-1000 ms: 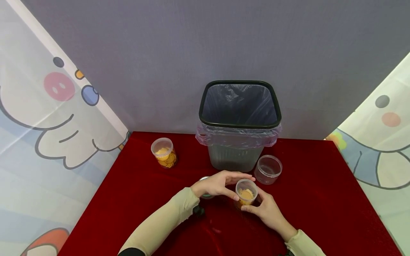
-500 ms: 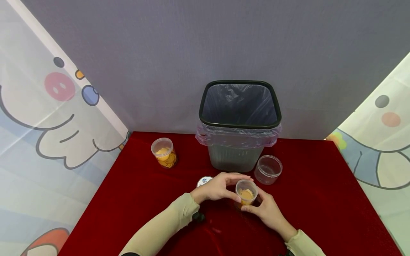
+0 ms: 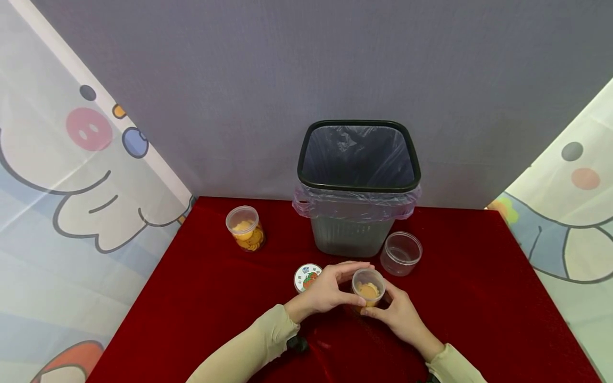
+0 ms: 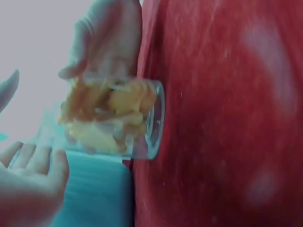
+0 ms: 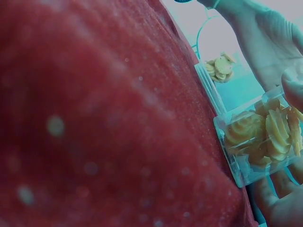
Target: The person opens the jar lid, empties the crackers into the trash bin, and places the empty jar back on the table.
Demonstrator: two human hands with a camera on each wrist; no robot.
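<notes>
A small clear plastic jar (image 3: 367,290) of yellow swirl cookies stands upright between both hands on the red cloth. Thumb and fingers of my left hand (image 3: 329,290) reach around its pale rim from the left, thumb in front and fingers behind. My right hand (image 3: 404,318) grips the jar's wall from the right. The left wrist view shows the cookies (image 4: 109,116) through the clear wall, with the left fingertips (image 4: 54,161) at the jar's top end. A round white lid (image 3: 305,277) printed with a red picture lies beside the left hand, partly hidden by it.
Behind the hands stands a grey waste bin (image 3: 354,234) with a black rim and thin plastic liner. A clear jar without visible contents (image 3: 401,260) sits at its right foot. Another jar of cookies (image 3: 249,236) stands back left on the red tablecloth (image 3: 191,298).
The left hand has turned around the rim, its thumb sliding right across the front and its fingers drawing back slightly. More of the printed lid shows. The right hand and jar stay in place.
</notes>
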